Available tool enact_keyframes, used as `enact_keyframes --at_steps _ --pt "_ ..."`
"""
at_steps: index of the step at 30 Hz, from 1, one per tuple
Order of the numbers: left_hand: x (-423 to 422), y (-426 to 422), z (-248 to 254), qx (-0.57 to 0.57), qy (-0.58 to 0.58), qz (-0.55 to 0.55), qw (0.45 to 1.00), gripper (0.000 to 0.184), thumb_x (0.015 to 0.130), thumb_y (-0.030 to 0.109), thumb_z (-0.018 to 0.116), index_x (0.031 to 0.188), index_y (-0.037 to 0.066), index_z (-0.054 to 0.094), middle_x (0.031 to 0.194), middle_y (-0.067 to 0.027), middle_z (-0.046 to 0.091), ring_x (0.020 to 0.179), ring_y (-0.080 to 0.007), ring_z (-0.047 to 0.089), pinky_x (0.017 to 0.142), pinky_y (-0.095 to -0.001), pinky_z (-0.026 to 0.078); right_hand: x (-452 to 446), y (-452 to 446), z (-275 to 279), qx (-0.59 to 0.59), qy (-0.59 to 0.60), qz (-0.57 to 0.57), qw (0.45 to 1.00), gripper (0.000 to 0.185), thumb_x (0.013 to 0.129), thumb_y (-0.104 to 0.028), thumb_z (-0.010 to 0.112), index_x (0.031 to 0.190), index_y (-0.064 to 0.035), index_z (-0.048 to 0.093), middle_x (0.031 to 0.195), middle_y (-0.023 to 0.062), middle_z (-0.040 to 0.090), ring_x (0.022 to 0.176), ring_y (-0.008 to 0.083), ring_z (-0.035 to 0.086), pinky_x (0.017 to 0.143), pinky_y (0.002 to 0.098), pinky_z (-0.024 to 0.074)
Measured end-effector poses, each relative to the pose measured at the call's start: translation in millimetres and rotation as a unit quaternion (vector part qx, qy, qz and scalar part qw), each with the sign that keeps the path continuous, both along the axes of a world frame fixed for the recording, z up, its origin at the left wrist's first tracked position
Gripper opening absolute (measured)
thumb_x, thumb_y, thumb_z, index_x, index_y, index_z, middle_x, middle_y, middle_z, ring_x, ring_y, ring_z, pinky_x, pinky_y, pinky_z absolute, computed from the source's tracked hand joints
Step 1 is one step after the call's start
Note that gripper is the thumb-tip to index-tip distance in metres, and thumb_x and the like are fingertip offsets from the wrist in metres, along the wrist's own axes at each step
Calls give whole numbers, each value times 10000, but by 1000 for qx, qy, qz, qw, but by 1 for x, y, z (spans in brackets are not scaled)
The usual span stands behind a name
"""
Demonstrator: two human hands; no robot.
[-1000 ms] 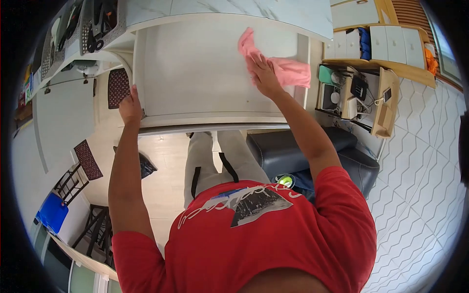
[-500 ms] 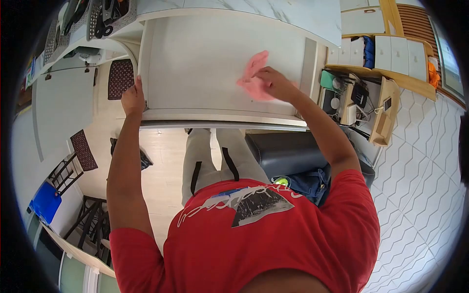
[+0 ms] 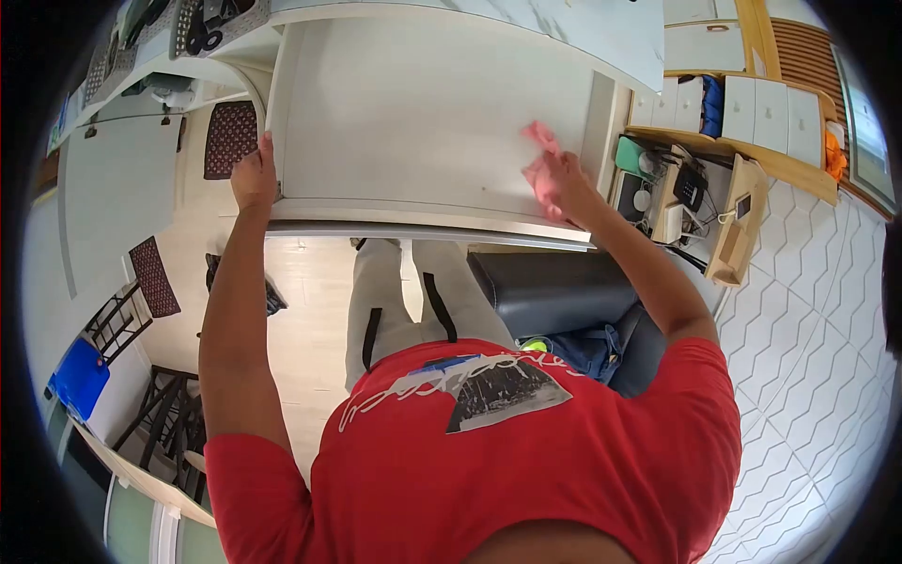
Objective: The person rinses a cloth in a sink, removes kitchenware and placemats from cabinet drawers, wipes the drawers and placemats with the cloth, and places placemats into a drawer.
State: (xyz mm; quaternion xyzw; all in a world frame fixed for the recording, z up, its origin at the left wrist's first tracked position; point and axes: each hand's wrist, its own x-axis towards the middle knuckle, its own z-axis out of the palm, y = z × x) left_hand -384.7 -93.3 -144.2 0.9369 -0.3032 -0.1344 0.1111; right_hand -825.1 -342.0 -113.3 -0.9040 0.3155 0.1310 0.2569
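Note:
A wide white drawer [image 3: 413,113] is pulled out in front of me, its bottom bare apart from a small dark speck near the front. My left hand [image 3: 254,177] grips the drawer's left side near the front corner, thumb along the top edge. Inside, toward the front right corner, my right hand [image 3: 569,191] is closed on a pink cloth [image 3: 543,176]. Part of the cloth sticks out beyond the fingers to the left and back; the rest is hidden under the hand.
Above the drawer lies a marble-patterned countertop [image 3: 583,33], with baskets of tools [image 3: 211,28] at its left. A black padded seat [image 3: 554,293] with a denim item [image 3: 587,350] stands below right. An open wooden drawer unit [image 3: 738,221] holding small devices is at the right.
My right hand has moved right and toward me with the pink cloth, which is now more bunched. My left hand stays on the drawer's side.

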Motion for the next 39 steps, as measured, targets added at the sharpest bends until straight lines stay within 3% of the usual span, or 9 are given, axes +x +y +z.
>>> enact_keyframes --at_steps 5,7,16,20,26,28,32,33,39 --pt "2 3 -7 -14 -1 20 1000 696 870 535 290 646 -40 611 659 -253 568 662 -402 571 637 -464 447 10 14 -4 -16 26 109 994 726 659 -120 685 1276 -61 306 1211 227 310 1064 392 423 886 434 396" --pt "0 2 -6 -15 -1 15 1000 693 868 537 294 640 -35 611 655 -251 568 656 -403 570 632 -466 447 41 17 7 108 -46 128 985 671 655 -141 696 1233 -46 369 1210 205 349 1108 371 395 909 434 384" --pt "-3 1 0 -6 1 22 1000 671 864 540 294 650 -1 628 655 -247 570 653 -409 567 626 -483 445 236 90 -43 77 -236 446 860 348 696 -98 621 1039 -110 564 1191 76 443 1144 286 374 942 354 338" --pt "-3 2 1 -17 11 23 1000 651 865 529 293 661 16 640 661 -239 578 666 -406 573 635 -483 447 294 118 -40 -13 -378 425 822 276 701 -72 588 975 -100 578 1136 60 481 1096 272 424 894 361 372" --pt "-6 -2 6 -18 22 22 999 638 866 518 300 664 20 643 659 -233 578 665 -395 577 638 -471 453 313 105 -39 174 -410 333 831 321 609 -42 649 916 -78 563 973 85 557 953 286 512 849 374 407" --pt "-8 -2 8 -20 28 20 999 630 866 515 307 665 21 644 651 -229 579 655 -392 578 631 -465 458 298 104 -26 233 -365 184 882 425 553 21 668 947 -75 541 1000 76 548 954 295 513 848 392 405" --pt "-7 0 1 -38 18 15 999 627 863 516 313 661 24 644 636 -227 576 636 -393 577 617 -461 463 303 128 -34 203 -339 352 848 314 739 -142 570 1041 -85 507 1100 57 516 1083 248 446 966 402 302" --pt "-4 1 -3 -37 14 18 999 627 863 516 313 661 24 644 636 -227 576 636 -393 577 617 -461 463 303 133 -62 55 -366 449 813 254 799 -219 507 1014 -90 544 1102 59 513 1125 217 409 980 387 278" --pt "-5 2 -4 -39 0 -10 999 623 863 518 311 660 34 646 634 -225 578 636 -391 578 612 -464 462 337 97 -42 133 -364 397 832 200 789 -136 504 966 -85 583 1023 73 535 1016 246 484 884 342 372"
